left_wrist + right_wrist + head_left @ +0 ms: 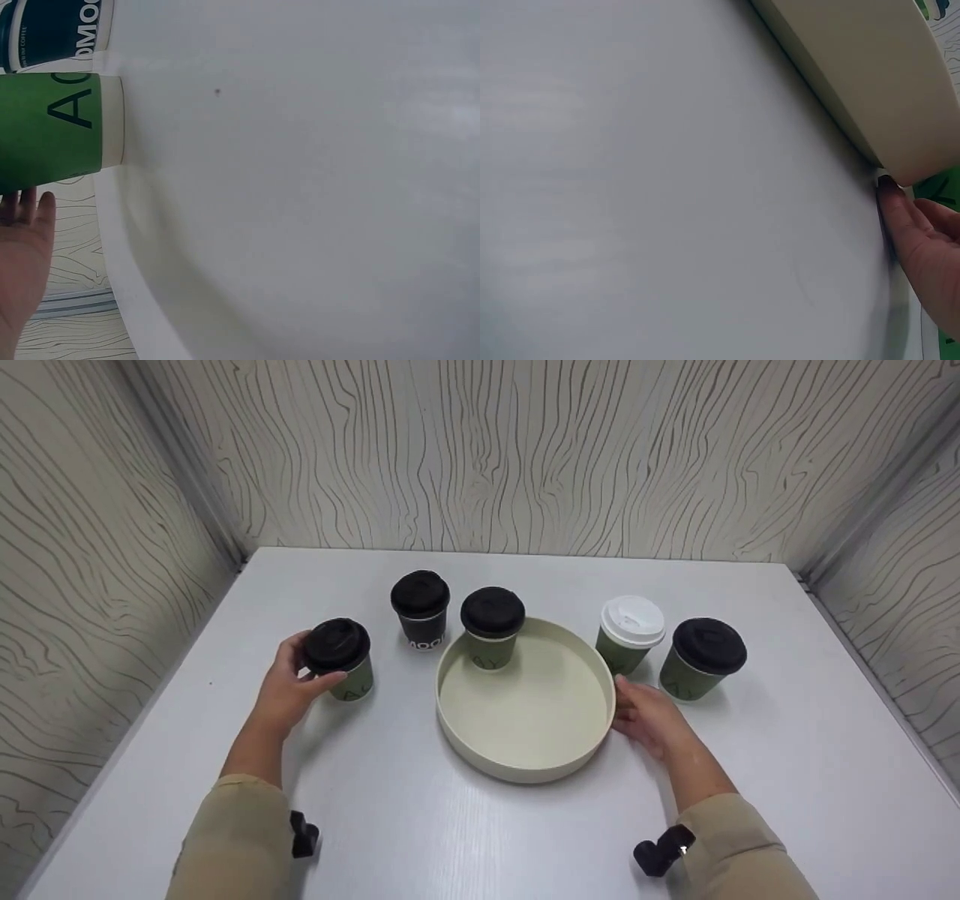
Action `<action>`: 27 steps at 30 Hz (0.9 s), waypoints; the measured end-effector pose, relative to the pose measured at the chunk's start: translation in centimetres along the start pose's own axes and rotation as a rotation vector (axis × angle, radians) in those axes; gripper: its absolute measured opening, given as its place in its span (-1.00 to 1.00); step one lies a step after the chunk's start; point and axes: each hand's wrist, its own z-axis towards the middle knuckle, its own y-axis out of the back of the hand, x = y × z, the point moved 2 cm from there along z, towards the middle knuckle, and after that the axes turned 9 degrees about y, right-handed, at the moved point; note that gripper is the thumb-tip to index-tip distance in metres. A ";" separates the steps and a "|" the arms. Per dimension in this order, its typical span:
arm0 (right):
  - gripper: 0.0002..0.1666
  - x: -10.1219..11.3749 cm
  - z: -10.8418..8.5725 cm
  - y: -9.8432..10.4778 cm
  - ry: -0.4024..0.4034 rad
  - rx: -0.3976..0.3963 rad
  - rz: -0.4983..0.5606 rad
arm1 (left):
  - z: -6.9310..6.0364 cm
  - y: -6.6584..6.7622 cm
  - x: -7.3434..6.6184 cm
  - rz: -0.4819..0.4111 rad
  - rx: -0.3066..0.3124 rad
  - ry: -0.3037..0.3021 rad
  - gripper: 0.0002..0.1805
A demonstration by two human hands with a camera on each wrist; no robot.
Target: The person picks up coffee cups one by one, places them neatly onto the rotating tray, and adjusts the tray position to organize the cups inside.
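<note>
On the left, my left hand (289, 690) grips a green cup with a black lid (352, 684), thumb across its front and fingers at its far side. In the left wrist view the hand (26, 255) is beside the upright green cup (52, 127). My right hand (656, 720) holds the right edge of a round, pale tray (525, 771); in the right wrist view a fingertip of the hand (926, 247) meets the lower edge of the tray (870, 82). Inside the tray, at its back left, stands another black-lidded green cup (491, 649).
A dark cup with a black lid (424, 628) stands behind and left of the tray. To the tray's right are a white-lidded green cup (621, 654) and a black-lidded green cup (684, 679). Patterned walls (480, 457) border the white table (450, 840) at the back and sides.
</note>
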 end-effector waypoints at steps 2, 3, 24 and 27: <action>-0.26 0.0 0.2 -0.1 0.005 0.006 -0.007 | 0.0 0.0 0.0 0.004 -0.003 -0.007 0.01; -0.27 0.0 0.2 -0.1 0.008 0.006 -0.008 | 0.0 0.0 0.0 0.006 -0.003 -0.012 0.01; -0.26 -0.4 0.0 0.2 0.001 0.034 0.024 | -0.4 0.1 0.1 0.027 -0.014 -0.004 0.05; -0.27 -0.4 -0.2 0.2 0.001 0.033 0.038 | -0.5 0.3 0.0 0.031 -0.012 -0.012 0.04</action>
